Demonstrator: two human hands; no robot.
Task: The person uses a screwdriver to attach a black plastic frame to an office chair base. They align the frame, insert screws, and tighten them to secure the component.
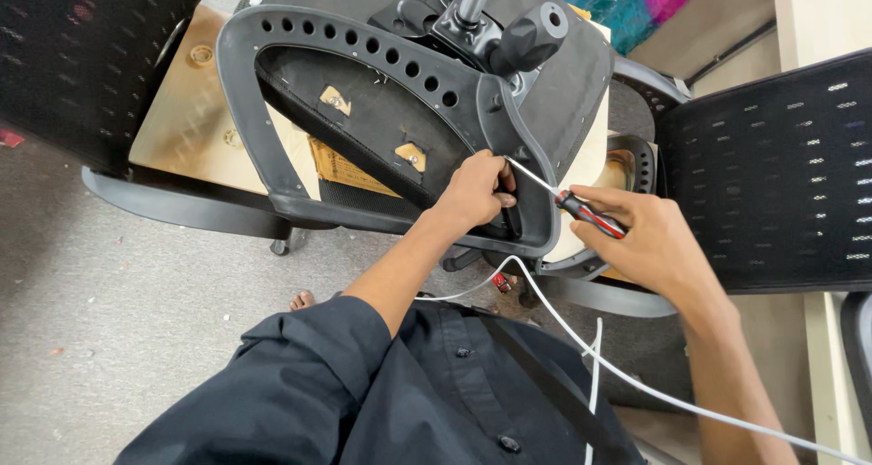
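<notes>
An office chair seat (pixel 381 93) lies upside down, its black fabric underside and perforated plastic armrest frame (pixel 272 29) facing me. My left hand (pixel 474 192) reaches inside the frame's lower right corner and grips a small black part there. My right hand (pixel 649 238) holds a screwdriver (pixel 581 212) with a red and black handle. Its thin metal shaft points up-left, with the tip near my left fingers at the frame corner.
A metal gas-lift post and black knob (pixel 531 36) stand on the seat's mechanism. Black mesh chair backs (pixel 781 174) sit at right and upper left. White cables (pixel 581 338) cross my lap. Grey carpet (pixel 118 311) lies below; a toe shows near the chair base.
</notes>
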